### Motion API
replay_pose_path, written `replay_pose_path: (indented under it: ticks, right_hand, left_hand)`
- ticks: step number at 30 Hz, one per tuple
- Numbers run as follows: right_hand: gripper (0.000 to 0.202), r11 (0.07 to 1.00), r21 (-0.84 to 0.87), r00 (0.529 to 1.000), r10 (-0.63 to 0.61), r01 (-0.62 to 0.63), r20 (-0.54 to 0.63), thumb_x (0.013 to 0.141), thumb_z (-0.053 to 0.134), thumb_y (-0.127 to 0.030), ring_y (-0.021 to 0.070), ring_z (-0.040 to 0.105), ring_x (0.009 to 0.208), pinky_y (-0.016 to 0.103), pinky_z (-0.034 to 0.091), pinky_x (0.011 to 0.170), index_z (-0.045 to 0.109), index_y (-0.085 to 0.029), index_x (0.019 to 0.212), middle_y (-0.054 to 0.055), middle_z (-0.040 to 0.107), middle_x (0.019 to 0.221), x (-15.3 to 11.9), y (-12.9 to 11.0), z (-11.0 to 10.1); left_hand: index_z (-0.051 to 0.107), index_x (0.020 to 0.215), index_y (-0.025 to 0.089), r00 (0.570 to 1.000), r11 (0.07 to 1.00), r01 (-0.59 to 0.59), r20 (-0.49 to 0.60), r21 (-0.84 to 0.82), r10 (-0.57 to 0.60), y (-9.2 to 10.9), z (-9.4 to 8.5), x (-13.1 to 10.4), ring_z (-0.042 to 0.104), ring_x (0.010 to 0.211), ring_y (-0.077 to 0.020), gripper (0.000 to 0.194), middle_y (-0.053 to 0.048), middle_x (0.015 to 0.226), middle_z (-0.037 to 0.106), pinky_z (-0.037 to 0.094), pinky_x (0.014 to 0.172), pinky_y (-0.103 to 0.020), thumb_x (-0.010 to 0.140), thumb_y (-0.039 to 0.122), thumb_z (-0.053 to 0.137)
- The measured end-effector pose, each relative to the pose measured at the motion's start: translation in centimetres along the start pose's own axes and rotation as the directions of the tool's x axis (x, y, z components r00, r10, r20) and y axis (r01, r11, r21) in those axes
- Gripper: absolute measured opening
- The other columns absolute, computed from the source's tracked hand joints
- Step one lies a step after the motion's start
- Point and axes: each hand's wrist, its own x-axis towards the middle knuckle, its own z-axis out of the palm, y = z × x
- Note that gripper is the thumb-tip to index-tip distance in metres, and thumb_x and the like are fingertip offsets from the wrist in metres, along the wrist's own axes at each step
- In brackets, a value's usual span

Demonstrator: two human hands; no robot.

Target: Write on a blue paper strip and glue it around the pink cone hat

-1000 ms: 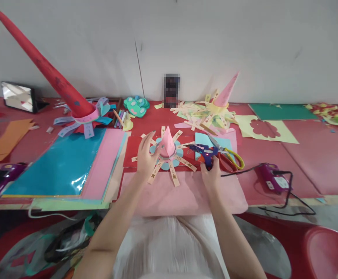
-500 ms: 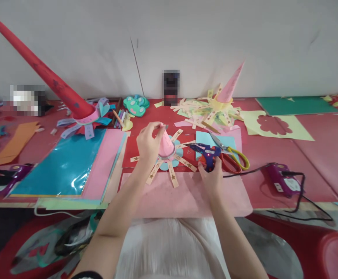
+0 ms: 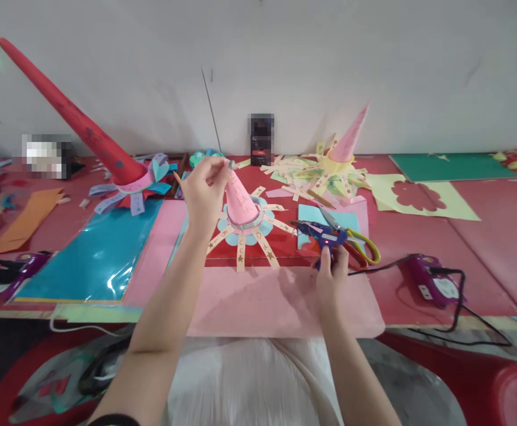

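My left hand (image 3: 205, 192) pinches the tip of a pink paper cone (image 3: 239, 200), which leans a little to the left. Around the cone's base spreads a light blue paper flower (image 3: 265, 228), with cream lettered strips (image 3: 241, 251) fanning outward, some bearing brown stars. My right hand (image 3: 333, 269) grips the handle of a blue glue gun (image 3: 323, 232), its nozzle pointing left toward the strips. Just right of the gun lie scissors (image 3: 373, 248) with red and yellow handles, on a light blue paper sheet (image 3: 308, 214).
A tall red cone (image 3: 80, 127) stands at the left, near a glossy blue sheet (image 3: 92, 260). A second pink cone (image 3: 350, 137) stands behind among paper scraps. At right is a purple power strip (image 3: 433, 281) with black cords. A phone (image 3: 262, 139) leans against the wall.
My left hand has moved left and up with the cone, and the flower and strips have shifted left with it. My right hand has drawn slightly right and toward me with the glue gun.
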Motion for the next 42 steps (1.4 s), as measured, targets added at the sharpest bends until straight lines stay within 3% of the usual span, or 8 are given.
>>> replay_pose_path:
  ticks: [9,15,24,29,32,36,39,42]
  right_hand:
    - [0.036,0.997,0.037,0.985,-0.053,0.06,-0.165,0.084,0.041,-0.051,0.0119,0.047,0.051,0.028,0.041,0.057,0.044,-0.019,0.1,-0.004,0.048,0.064,-0.1,-0.1,-0.3]
    - [0.041,0.995,-0.032,0.967,-0.097,0.092,-0.236,0.082,0.041,-0.055,0.0159,0.054,0.059,0.032,0.043,0.062,0.045,-0.019,0.1,0.003,0.054,0.074,0.1,-0.2,-0.5]
    - [0.034,0.994,0.014,0.992,-0.105,0.106,-0.065,0.084,0.043,-0.049,0.0115,0.048,0.051,0.028,0.041,0.059,0.046,-0.018,0.098,-0.005,0.047,0.06,0.0,0.3,0.0]
    - [0.043,0.983,-0.177,0.997,-0.04,0.052,0.072,0.08,0.048,-0.052,0.0156,0.055,0.064,0.031,0.043,0.063,0.053,-0.017,0.104,0.003,0.06,0.078,0.7,1.3,0.4]
    - [0.045,0.964,-0.254,0.993,-0.051,0.077,0.109,0.08,0.045,-0.053,0.0204,0.059,0.081,0.034,0.044,0.071,0.055,-0.018,0.106,0.008,0.063,0.093,0.9,1.4,0.4]
    - [0.057,0.924,-0.377,0.992,-0.011,0.059,0.129,0.069,0.056,-0.057,0.0233,0.06,0.082,0.036,0.044,0.072,0.051,-0.019,0.112,0.008,0.064,0.094,0.6,1.1,0.5]
    - [0.07,0.867,-0.493,0.99,0.003,0.068,0.141,0.058,0.065,-0.058,0.025,0.059,0.079,0.037,0.042,0.07,0.048,-0.02,0.114,0.007,0.063,0.091,0.4,0.7,0.8]
    - [0.064,0.827,-0.556,0.99,-0.011,0.087,0.139,0.061,0.062,-0.057,0.0269,0.06,0.082,0.036,0.041,0.067,0.048,-0.022,0.112,0.007,0.062,0.095,0.7,-0.2,1.1]
  left_hand:
    - [0.057,0.08,0.02,0.997,0.996,-0.06,-0.052,-0.066,0.056,2.3,-2.4,2.3,0.069,0.072,-0.0126,0.017,0.005,0.071,0.069,0.057,0.07,-0.03,0.083,0.036,0.059]
    - [0.059,0.081,0.021,0.989,0.989,-0.136,-0.066,-0.063,0.132,4.6,-2.8,2.7,0.069,0.074,-0.0125,0.009,0.006,0.072,0.067,0.058,0.07,-0.029,0.084,0.03,0.059]
    - [0.06,0.081,0.022,0.972,0.998,-0.013,0.233,0.055,0.0,-1.0,2.0,-3.4,0.068,0.079,-0.013,0.008,0.003,0.08,0.07,0.053,0.075,-0.025,0.082,0.03,0.06]
    - [0.056,0.106,0.025,0.953,0.999,-0.03,0.302,0.041,0.016,-0.9,1.2,-4.7,0.063,0.1,-0.0164,0.026,-0.002,0.108,0.067,0.049,0.087,-0.03,0.084,0.039,0.056]
    - [0.049,0.118,0.025,0.978,0.989,-0.115,0.185,0.09,0.097,-0.6,0.3,-5.3,0.052,0.117,-0.0197,0.038,-0.006,0.124,0.057,0.044,0.096,-0.035,0.084,0.04,0.056]
    - [0.057,0.099,0.024,0.992,0.968,-0.13,0.02,0.213,0.129,-2.0,-0.4,-7.1,0.06,0.087,-0.0152,0.017,-0.003,0.09,0.063,0.049,0.08,-0.031,0.088,0.034,0.049]
    - [0.059,0.092,0.024,0.98,0.956,-0.166,0.148,0.243,0.132,-3.8,-0.5,-8.5,0.057,0.069,-0.0142,0.017,0.0,0.069,0.057,0.048,0.069,-0.029,0.087,0.036,0.048]
    - [0.061,0.083,0.023,0.962,0.952,-0.184,0.243,0.243,0.124,-5.2,-0.3,-9.4,0.054,0.062,-0.0129,0.019,0.001,0.065,0.055,0.047,0.063,-0.026,0.088,0.033,0.046]
